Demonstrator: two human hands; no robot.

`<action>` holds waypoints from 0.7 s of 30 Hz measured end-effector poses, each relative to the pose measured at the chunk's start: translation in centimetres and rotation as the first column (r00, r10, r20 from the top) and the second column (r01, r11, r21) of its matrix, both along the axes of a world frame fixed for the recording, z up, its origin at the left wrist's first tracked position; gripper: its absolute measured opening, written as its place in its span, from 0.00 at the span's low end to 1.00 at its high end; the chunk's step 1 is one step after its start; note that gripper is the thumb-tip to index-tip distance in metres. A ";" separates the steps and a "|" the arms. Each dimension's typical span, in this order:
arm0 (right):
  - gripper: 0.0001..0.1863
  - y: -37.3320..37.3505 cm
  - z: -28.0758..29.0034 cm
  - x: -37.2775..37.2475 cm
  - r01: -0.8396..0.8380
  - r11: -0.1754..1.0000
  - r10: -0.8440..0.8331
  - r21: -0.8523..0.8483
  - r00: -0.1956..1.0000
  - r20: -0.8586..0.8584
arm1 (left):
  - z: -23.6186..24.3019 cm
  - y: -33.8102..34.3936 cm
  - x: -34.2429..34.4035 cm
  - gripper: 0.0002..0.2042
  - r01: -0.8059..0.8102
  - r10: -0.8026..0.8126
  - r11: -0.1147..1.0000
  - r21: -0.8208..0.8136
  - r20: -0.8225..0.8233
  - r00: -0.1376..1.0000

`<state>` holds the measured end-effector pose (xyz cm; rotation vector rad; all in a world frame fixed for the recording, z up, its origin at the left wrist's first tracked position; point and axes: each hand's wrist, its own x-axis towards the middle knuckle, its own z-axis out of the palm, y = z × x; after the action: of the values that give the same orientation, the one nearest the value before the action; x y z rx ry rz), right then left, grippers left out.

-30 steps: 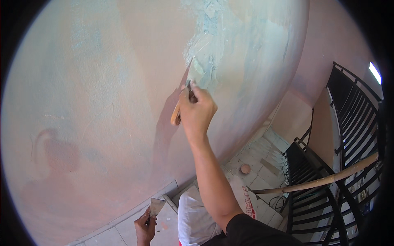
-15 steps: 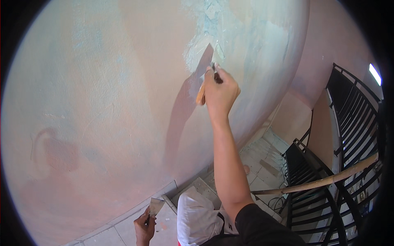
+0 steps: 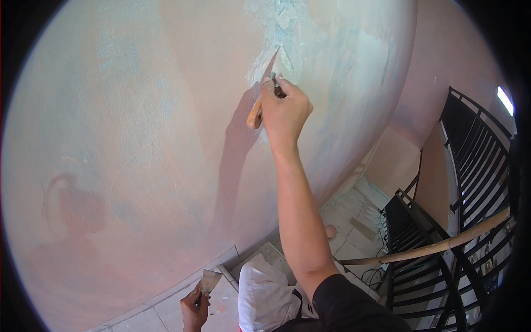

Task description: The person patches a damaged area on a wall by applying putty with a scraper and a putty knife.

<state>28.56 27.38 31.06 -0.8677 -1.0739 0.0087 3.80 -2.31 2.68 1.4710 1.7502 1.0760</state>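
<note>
My right hand [image 3: 287,115] is raised to the painted wall [image 3: 127,144], its fingers closed around a putty knife [image 3: 254,114] with a wooden handle. The blade lies against a rough, pale patch of filler [image 3: 285,16] that runs up the wall. Part of the blade is hidden by the fingers. Low down near the wall's base, my left hand [image 3: 192,311] grips a second putty knife [image 3: 211,281], its wide metal blade pointing up. That blade is apart from the wall.
White tiled steps [image 3: 160,315] run along the wall's foot. To the right are black metal railings [image 3: 437,265] with a wooden pole [image 3: 442,243] across them. Farther down lies a tiled floor [image 3: 354,210] with cables. My knee in white cloth [image 3: 265,293] is below my right forearm.
My right hand and its putty knife have shifted up and a little left over the filler patch. My left hand stays almost where it was.
</note>
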 end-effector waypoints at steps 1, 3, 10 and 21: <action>0.13 -0.5 -0.2 -0.6 -0.002 1.000 0.002 0.009 1.000 0.005 | 0.0 0.1 -0.1 0.21 0.008 -0.008 1.000 -0.005 0.010 1.000; 0.13 -0.8 -1.1 -1.7 -0.018 1.000 0.018 0.022 1.000 0.009 | -0.2 0.2 -0.2 0.21 0.017 -0.016 1.000 -0.013 0.019 1.000; 0.16 -2.7 -3.1 -4.3 -0.048 0.999 0.047 0.026 0.998 0.049 | 0.2 0.3 0.2 0.21 0.033 -0.033 0.999 0.005 0.040 0.999; 0.16 -6.5 -6.7 -4.8 -0.138 0.990 0.136 0.019 0.988 0.074 | -0.4 -0.1 -0.4 0.22 -0.001 0.002 1.000 -0.030 0.038 0.999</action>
<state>23.79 20.92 24.33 -0.7763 -1.1981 0.0793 3.42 -2.38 2.25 1.4224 1.7341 1.0673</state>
